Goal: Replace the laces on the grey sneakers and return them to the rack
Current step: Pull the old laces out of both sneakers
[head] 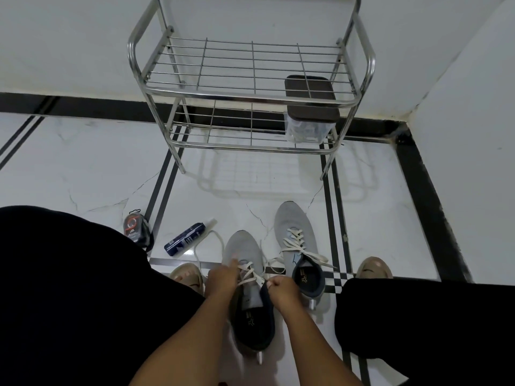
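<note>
Grey near sneaker (245, 263) on the floor between the knees, second sneaker (296, 246) just right of it. Left hand (223, 277) pinching white lace (248, 270) over the tongue; right hand (281, 292) curled, gripping the lace at the collar. Fingertips hidden under knuckles. Steel rack (250, 93) well beyond.

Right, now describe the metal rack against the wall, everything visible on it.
The rack is shiny tubular metal, seemingly steel, with rounded side rails and two wire-grid shelves. It stands upright on four thin legs on the white tiled floor, close to the wall, casting a grid shadow. No shoes are on either shelf. The lower shelf carries one clear plastic box with a dark brown lid at its right end. Neither hand touches the rack.
</note>
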A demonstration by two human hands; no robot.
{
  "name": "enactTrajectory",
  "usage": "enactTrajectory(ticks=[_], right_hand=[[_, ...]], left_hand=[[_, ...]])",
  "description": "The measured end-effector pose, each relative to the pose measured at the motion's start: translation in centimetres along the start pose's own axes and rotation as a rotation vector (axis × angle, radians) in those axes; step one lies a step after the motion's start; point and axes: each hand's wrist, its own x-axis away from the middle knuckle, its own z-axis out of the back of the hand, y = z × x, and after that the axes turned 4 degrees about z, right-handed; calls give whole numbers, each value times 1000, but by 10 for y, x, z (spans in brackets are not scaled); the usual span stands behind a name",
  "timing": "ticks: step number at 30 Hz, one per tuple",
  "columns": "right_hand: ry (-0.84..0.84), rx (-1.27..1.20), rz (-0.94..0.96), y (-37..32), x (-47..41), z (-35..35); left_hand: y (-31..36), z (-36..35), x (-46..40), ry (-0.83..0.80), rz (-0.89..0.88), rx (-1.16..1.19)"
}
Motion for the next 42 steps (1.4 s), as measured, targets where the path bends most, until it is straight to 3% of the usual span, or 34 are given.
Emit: enactTrajectory(ticks=[4, 7, 11, 12, 13, 15, 16, 17, 18, 22, 25, 27, 29, 33, 34, 38, 40, 42], right_hand=[[-8, 85, 39, -3, -1, 0], [-3, 74, 40, -2, -2, -3], [4, 65, 55, -2, 0, -2], [6, 61, 51, -2, 0, -2], [6, 53, 44, -1, 0, -1], [8, 23, 20, 1, -2, 0], [9, 15, 10, 1, -2, 1], [11, 14, 2, 2, -2, 1], [9, 14, -2, 2, -2, 1], [1, 18, 24, 0, -1, 0], [-7, 34, 44, -2, 1, -1], [-12, 54, 50, -3, 2, -1], [-10, 44, 30, -2, 2, 1], [-8, 45, 6, -2, 1, 4], [-6, 49, 9, -2, 1, 4], [-3, 37, 15, -2, 2, 3], [-4, 39, 25, -3, 3, 4], [1, 36, 31, -4, 4, 3]], left_hand=[[2, -11, 10, 140, -318, -225], [5, -14, 15, 199, -369, -194], [3, -24, 13, 78, -329, -37], [6, -22, 14, 48, -233, 108], [9, -13, 15, 29, -58, 404], [17, 12, 8, 11, 334, 1210], [13, 19, 3, 17, 509, 1492], [10, 23, -1, -16, 568, 1633], [13, 26, -3, -36, 509, 1497], [25, 7, -5, -119, -119, 282], [16, -16, 18, -56, -282, -43], [9, -26, 18, -58, -162, 87], [14, -17, 10, -165, 97, 425], [7, 11, -13, -121, 506, 1249], [6, 18, -11, -168, 476, 1253], [22, 10, 2, -149, -38, 331], [22, -2, 18, -155, -112, 192], [17, -11, 20, -51, -181, 34]])
